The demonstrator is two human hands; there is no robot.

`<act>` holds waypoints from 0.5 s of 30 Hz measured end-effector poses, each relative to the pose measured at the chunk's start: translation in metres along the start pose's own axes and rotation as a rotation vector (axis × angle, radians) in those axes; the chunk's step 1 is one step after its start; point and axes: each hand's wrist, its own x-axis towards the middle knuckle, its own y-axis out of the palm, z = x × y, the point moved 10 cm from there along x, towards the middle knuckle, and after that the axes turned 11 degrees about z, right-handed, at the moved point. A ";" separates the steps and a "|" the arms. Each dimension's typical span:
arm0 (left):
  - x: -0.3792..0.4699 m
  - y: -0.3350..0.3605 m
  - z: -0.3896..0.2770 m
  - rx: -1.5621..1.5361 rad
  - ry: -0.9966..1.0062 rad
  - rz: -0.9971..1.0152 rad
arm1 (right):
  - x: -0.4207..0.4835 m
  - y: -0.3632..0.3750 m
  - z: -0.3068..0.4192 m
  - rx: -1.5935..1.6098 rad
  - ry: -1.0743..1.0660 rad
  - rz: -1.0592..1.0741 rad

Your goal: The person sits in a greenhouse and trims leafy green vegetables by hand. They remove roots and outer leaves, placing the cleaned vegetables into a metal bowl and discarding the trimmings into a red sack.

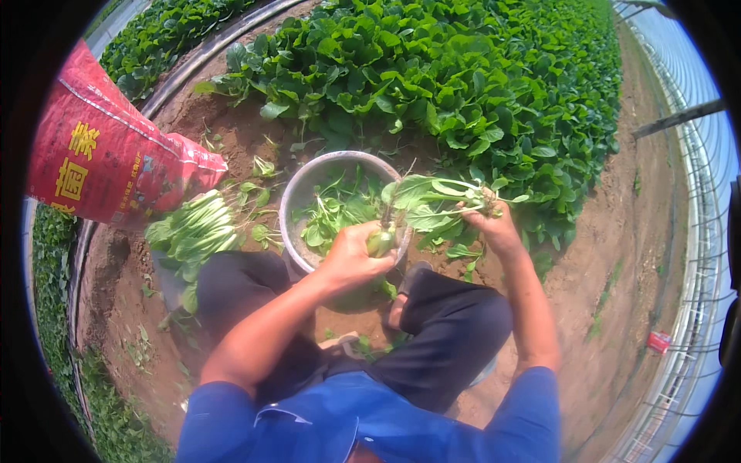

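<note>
My left hand (359, 254) is closed around the base of a leafy green plant (382, 240), whose roots point up, over the near right part of a round bucket (288, 217). My right hand (495, 228) grips the root end of more leafy greens (434, 202) to the right of the bucket. Their leaves reach left toward my left hand. Loose green leaves (333, 217) lie inside the bucket. To its left, a neat pile of greens with pale stalks (202, 223) rests beside my knee.
A red printed sack (116, 156) stands at the left. Beyond the bucket grows a dense bed of leafy greens (451, 75). Bare soil (608, 278) runs along the right, with a small red packet (659, 342) near the greenhouse wall (694, 260). A slanting pole (677, 120) juts in there.
</note>
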 end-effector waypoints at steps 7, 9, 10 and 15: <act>-0.013 0.011 -0.027 -0.077 0.330 0.092 | -0.003 0.091 0.073 0.012 -0.119 0.063; -0.017 0.023 -0.007 -0.335 0.122 0.230 | -0.005 0.111 0.081 0.049 -0.246 -0.003; -0.021 0.018 -0.011 -0.292 0.160 0.202 | -0.006 0.117 0.076 0.046 -0.229 -0.037; -0.041 0.001 -0.028 -0.054 0.352 0.148 | 0.001 0.150 0.052 0.487 -0.294 -0.034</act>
